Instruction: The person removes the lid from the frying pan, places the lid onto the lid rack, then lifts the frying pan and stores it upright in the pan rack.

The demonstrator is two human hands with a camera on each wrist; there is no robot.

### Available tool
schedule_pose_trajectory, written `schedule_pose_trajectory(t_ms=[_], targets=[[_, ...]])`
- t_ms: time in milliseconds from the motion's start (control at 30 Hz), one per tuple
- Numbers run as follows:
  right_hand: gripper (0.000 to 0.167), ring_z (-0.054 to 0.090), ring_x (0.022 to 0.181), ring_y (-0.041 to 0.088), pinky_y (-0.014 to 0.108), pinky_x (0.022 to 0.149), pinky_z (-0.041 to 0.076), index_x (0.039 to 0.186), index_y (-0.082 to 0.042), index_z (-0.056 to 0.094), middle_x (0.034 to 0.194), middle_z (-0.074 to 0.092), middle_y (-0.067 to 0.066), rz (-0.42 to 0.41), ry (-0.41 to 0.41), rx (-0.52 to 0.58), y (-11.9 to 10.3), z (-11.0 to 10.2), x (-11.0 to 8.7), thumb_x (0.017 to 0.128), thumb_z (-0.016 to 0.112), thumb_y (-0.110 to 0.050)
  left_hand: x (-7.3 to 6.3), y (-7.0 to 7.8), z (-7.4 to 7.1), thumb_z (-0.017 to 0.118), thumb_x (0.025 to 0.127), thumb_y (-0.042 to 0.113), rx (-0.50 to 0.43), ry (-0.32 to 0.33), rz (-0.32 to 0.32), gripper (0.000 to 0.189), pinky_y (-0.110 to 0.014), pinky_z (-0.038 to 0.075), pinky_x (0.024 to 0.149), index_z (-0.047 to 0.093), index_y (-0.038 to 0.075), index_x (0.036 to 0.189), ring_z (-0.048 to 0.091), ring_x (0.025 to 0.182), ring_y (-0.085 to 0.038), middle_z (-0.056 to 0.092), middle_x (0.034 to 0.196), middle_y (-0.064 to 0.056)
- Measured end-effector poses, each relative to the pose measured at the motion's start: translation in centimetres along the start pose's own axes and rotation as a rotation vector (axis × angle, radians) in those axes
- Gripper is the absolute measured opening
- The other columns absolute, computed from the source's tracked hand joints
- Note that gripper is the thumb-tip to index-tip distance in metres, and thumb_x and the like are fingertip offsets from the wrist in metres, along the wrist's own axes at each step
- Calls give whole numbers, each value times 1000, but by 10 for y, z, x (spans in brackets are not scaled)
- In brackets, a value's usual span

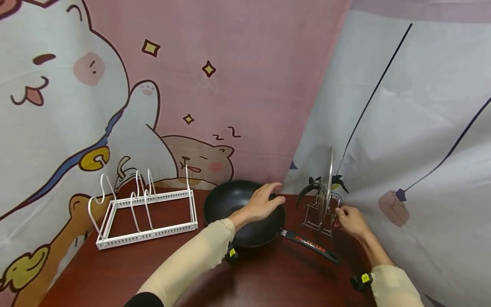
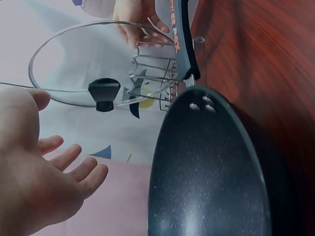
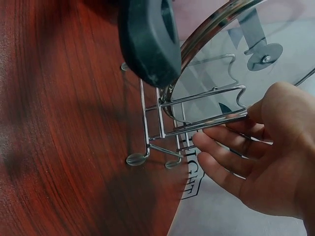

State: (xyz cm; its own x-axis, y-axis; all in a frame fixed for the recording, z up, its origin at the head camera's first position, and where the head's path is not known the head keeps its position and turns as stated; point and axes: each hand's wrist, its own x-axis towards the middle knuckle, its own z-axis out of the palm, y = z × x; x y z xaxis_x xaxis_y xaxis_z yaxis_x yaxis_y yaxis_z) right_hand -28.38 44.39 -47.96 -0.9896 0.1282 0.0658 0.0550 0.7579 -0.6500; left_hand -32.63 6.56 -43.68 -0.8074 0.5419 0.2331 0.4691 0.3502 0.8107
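Right hand [image 1: 350,219] pinched one wire lid rack [image 3: 204,125]
Left hand [image 1: 264,202], fingers relaxed, hovered near one wok [image 2: 209,167]; one glass lid [image 1: 327,183] stood racked.

Speckled black pan [image 2: 209,167], silver stand [image 3: 197,127]

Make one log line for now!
left hand: over black round pan; right hand: pinches silver wire rack; clear glass lid: upright in rack

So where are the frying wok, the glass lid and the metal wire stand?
Frying wok [image 2: 209,169]: left wrist view, on its dark inner surface.
Glass lid [image 2: 104,87]: left wrist view, on its black knob.
Metal wire stand [image 3: 224,119]: right wrist view, on one bar.
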Motion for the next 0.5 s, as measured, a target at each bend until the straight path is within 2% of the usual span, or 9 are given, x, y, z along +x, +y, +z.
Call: schedule_pose_trajectory(t_ms=[300, 367, 500], targets=[[45, 73, 73, 18, 35, 70, 58, 109, 7, 72, 86, 81, 17, -2, 22, -90, -1, -2, 0, 122, 45, -27, -17, -10, -20, 55, 112, 44, 86, 39, 5, 64, -55, 41, 134, 48, 20, 170, 49, 163, -29, 54, 172, -7], [45, 74, 76, 19, 37, 73, 58, 110, 6, 73, 86, 82, 15, -10, 31, -122, -2, -2, 0, 121, 45, -27, -21, -13, -25, 56, 111, 44, 105, 47, 18, 64, -54, 41, 134, 48, 19, 170, 49, 163, -29, 54, 172, -8], [45, 73, 83, 26, 44, 78, 55, 103, 1, 73, 86, 79, 12, -32, 58, -212, -3, -2, -1, 121, 44, -28, -30, -17, -32, 57, 112, 44, 131, 38, 33, 65, -56, 41, 135, 47, 18, 171, 46, 165, -30, 49, 176, -7]])
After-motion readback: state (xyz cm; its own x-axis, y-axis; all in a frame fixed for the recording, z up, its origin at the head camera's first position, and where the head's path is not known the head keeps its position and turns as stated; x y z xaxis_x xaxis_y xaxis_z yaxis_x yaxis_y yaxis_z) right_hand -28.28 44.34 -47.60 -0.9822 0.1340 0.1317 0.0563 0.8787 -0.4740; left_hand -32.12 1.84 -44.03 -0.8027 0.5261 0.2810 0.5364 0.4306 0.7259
